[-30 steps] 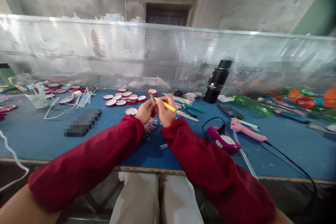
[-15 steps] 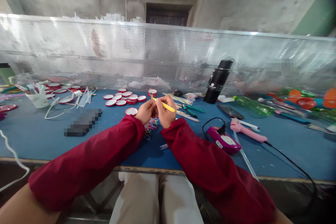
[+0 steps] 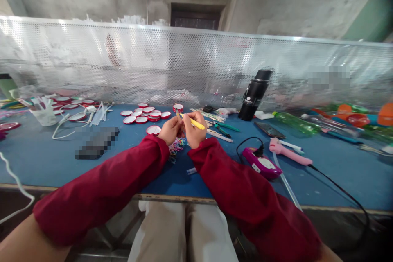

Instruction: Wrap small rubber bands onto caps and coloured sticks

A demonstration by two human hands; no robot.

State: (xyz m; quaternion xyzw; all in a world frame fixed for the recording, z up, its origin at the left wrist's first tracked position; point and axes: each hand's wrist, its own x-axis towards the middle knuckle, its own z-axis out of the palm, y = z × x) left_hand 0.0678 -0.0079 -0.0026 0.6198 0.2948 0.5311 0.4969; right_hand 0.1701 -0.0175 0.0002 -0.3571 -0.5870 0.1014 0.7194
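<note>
Both hands meet above the middle of the blue table. My right hand (image 3: 194, 130) is closed round a yellow pen-like tool (image 3: 197, 124), which slants down to the right. Beside it, my left hand (image 3: 170, 130) has its fingers pinched on something small that I cannot make out. Under the hands lies a bundle of multicoloured strings (image 3: 176, 149). Round red-rimmed white discs (image 3: 141, 120) lie in a group just left of and behind my left hand.
A black phone (image 3: 97, 143) and a white cup of sticks (image 3: 44, 117) are at left. Pliers (image 3: 222, 129), a black bottle (image 3: 255, 95), a purple power box (image 3: 262, 163) and a pink glue gun (image 3: 290, 153) are at right. A perforated metal screen (image 3: 196, 63) stands behind.
The yellow tool has tilted slightly in my right hand, its rear end moving up a little. Otherwise both hands stay in nearly the same place.
</note>
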